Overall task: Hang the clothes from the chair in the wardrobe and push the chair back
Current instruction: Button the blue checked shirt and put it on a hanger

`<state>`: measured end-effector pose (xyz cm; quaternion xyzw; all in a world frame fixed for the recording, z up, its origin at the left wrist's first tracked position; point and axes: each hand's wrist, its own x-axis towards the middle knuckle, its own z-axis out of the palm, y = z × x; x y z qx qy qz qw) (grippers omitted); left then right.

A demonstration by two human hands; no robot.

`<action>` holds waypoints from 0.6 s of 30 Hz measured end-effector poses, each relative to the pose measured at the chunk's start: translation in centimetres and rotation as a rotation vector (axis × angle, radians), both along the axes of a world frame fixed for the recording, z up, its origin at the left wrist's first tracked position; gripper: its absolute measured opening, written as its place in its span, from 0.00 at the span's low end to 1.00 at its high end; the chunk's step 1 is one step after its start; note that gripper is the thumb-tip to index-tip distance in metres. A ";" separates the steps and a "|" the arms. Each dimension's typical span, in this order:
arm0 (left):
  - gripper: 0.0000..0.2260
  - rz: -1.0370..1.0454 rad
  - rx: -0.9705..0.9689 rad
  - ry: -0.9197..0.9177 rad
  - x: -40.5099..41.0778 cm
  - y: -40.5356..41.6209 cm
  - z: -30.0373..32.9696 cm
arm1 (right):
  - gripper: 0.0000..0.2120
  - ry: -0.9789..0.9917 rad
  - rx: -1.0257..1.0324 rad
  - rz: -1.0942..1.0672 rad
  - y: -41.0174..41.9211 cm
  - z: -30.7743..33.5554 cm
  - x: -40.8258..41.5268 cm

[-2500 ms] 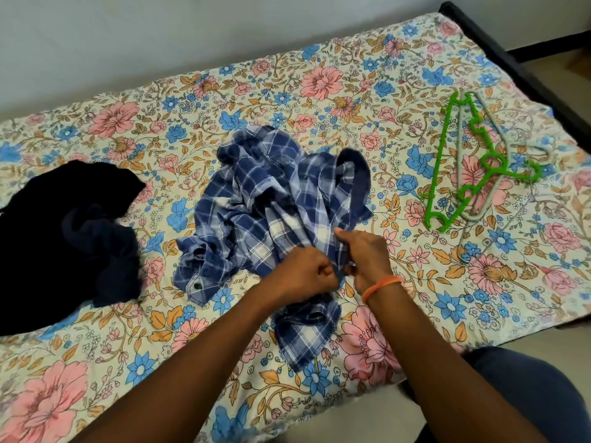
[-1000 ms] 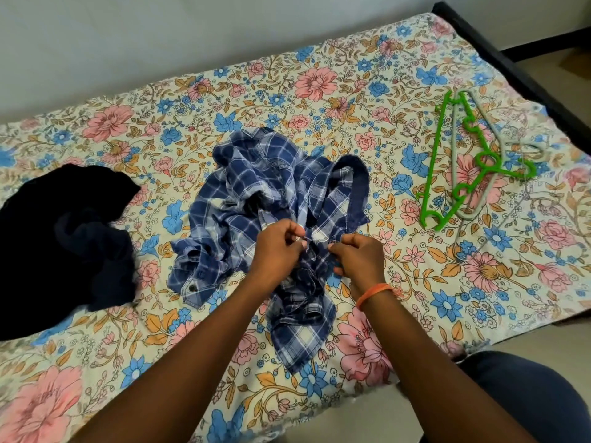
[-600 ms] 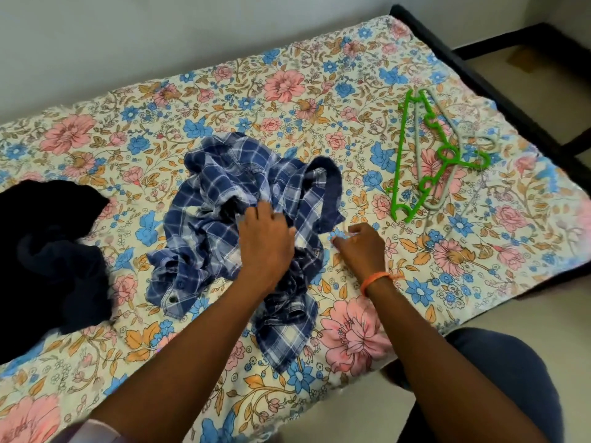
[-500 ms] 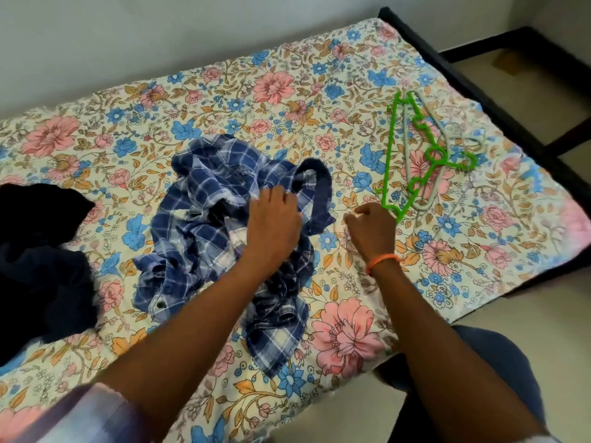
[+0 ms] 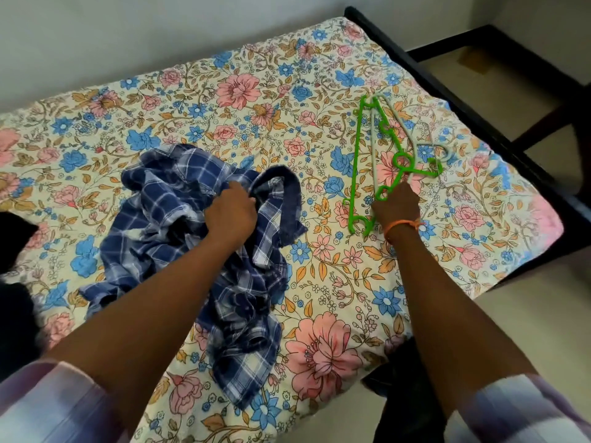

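Nearest, two forearms in pale checked sleeves (image 5: 57, 407) reach out over the front edge of the bed with its cream floral sheet (image 5: 323, 346).

The crumpled blue and white plaid shirt (image 5: 179, 219) lies heaped on the sheet, left of centre, its tail trailing toward the front edge. The left hand (image 5: 231, 212) sits on top of the heap with fingers curled down into the cloth, gripping a fold next to the dark blue collar band (image 5: 292, 199).

The right hand (image 5: 396, 206), with an orange band (image 5: 401, 224) on the wrist, is at the near end of the bright green plastic hanger (image 5: 367, 161), fingertips touching its lower arm. Whether those fingers are closed round the plastic or only resting on it cannot be told; the palm hides them.

A pale grey plastic hanger (image 5: 403, 123) lies partly under the green one, both flat on the sheet toward the right side of the bed.

At the far left edge sits a pile of black clothing (image 5: 12, 302), well apart from the shirt.

Beyond, the dark bed frame (image 5: 447, 94) runs along the right side, with a plain pale wall (image 5: 160, 36) behind.
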<state>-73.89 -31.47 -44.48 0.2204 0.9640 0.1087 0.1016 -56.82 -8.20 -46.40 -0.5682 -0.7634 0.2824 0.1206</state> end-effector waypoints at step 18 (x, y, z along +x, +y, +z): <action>0.17 0.020 0.326 -0.083 -0.1 -1.7 -0.4 | 0.37 -0.449 0.212 0.259 -8.1 -0.4 -0.1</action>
